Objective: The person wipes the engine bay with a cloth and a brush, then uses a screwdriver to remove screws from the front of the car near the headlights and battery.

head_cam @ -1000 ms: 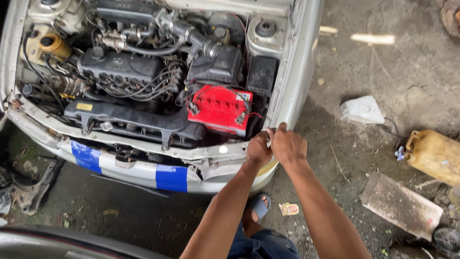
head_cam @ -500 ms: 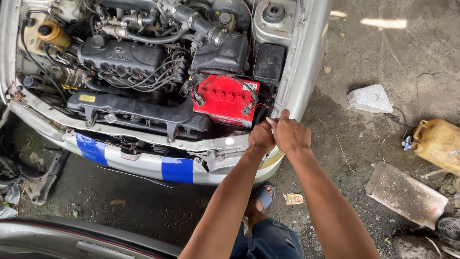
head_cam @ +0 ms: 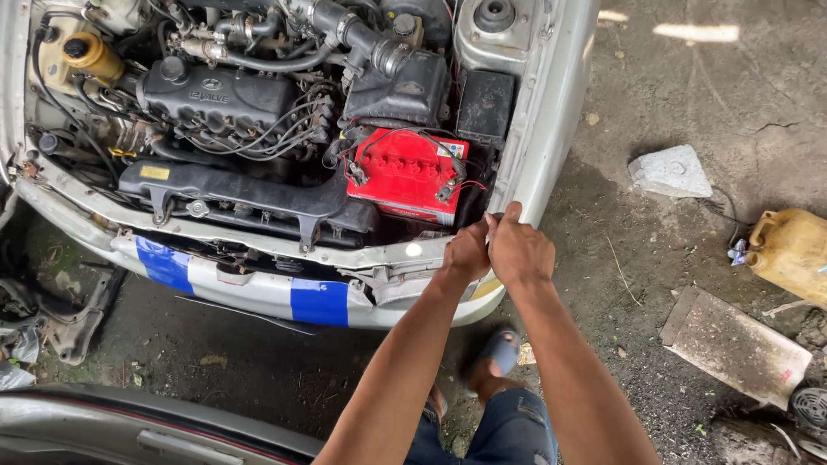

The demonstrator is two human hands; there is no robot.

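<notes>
The car (head_cam: 551, 112) stood with its engine bay uncovered, front corner toward the person. The red battery (head_cam: 405, 172) sat in the bay's corner, just inside the fender, cables attached. The left hand (head_cam: 468, 252) and right hand (head_cam: 519, 250) were pressed together at the front corner edge beside the battery, both closed, pinching something too small to identify. The step appeared to be work on a fitting at that corner; the next move likely called for fine finger control. Open concrete floor (head_cam: 655, 103) lay to the right; a yellow jug (head_cam: 792, 250) stood well apart.
</notes>
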